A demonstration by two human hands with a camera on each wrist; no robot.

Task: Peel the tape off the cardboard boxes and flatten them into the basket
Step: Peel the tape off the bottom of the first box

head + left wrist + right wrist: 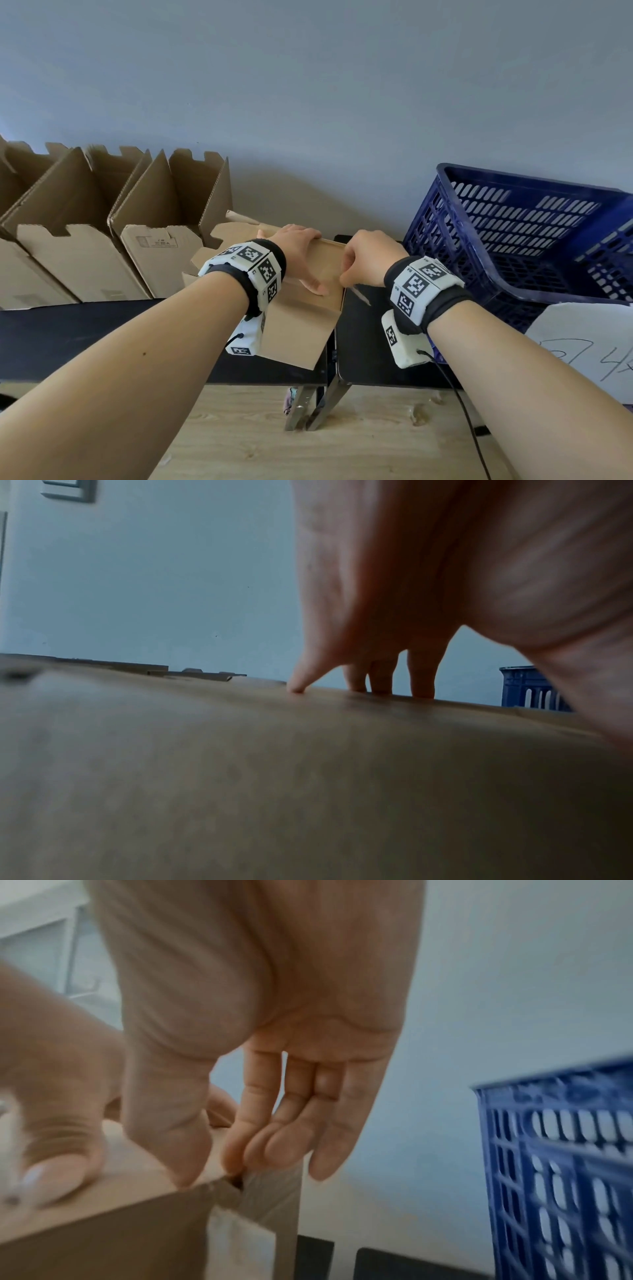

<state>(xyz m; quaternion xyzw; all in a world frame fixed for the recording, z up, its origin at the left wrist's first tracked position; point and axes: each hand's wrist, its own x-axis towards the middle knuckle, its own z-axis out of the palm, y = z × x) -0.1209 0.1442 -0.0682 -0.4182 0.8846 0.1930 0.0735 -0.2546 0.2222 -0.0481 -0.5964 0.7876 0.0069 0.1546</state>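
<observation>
A closed cardboard box (298, 325) stands on the black table (85, 335), its top filling the left wrist view (274, 777). My left hand (308, 260) holds it from above, fingers (421, 674) bent over the far edge and thumb on the top face. My right hand (346, 279) is at the box's near right corner (103, 1231). Its thumb and forefinger pinch a strip of clear tape (274, 1199), which hangs loose off the corner (362, 296). The blue plastic basket (531, 176) sits tilted to the right, close to the right hand (212, 1172).
Several open cardboard boxes (85, 222) stand in a row at the left against the wall. A white sheet with handwriting (589, 342) lies in front of the basket. Two tabletops meet under the box, with metal legs (318, 404) over a wooden floor.
</observation>
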